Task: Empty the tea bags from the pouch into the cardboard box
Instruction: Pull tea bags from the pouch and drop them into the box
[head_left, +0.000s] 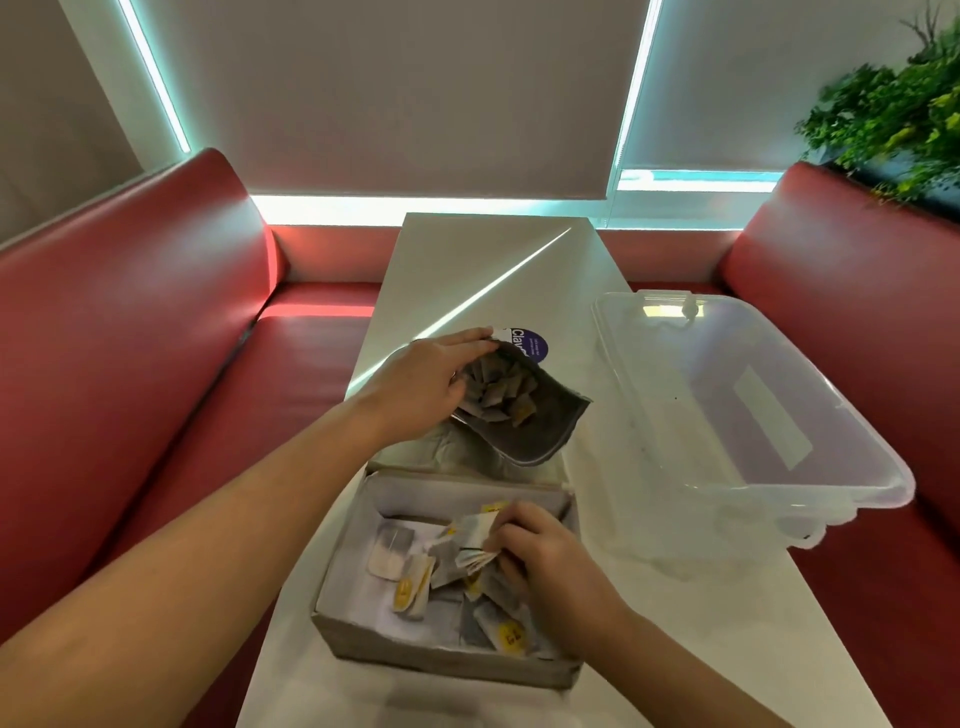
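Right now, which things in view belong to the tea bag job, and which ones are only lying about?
For the job: pouch, tea bags, cardboard box.
Lying about: clear plastic tub, plant, red bench.

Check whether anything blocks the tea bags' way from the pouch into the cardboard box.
Nothing covers the cardboard box; its top is open, just nearer the camera than the tilted pouch. Only the right hand sits inside its right side, gripping a bunch of tea bags.
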